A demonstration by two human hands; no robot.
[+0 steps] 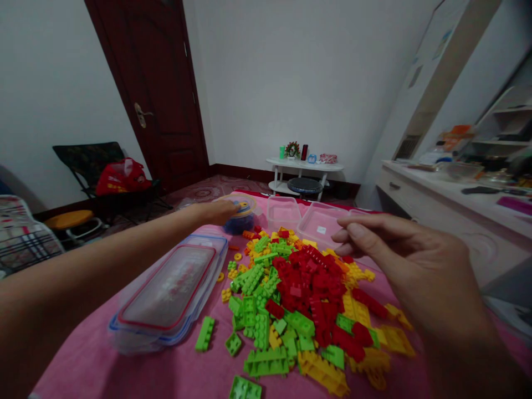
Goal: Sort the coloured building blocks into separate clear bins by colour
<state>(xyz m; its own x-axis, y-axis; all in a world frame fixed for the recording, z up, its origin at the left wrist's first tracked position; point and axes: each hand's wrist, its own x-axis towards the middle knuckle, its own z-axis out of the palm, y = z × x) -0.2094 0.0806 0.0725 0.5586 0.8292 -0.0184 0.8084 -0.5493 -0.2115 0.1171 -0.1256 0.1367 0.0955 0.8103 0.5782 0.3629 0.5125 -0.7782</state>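
Note:
My left hand (224, 210) reaches far forward to a round clear tub (245, 216) with dark blue pieces inside. Its fingers are small and partly hidden at the tub's top, so I cannot make out whether they grip anything. My right hand (409, 252) hovers above the right side of the brick pile, fingers loosely bent and apart, nothing visible in them. Beneath it spreads a heap of toy building bricks: red bricks (310, 282) in the middle, green bricks (255, 282) to the left, yellow bricks (322, 372) around the edges.
Stacked clear lids (170, 288) with red and blue seals lie left of the heap on the pink cloth (166, 371). Behind the heap stand a clear box (284, 215) and a wider clear box (322, 228). A white counter (449, 185) runs along the right.

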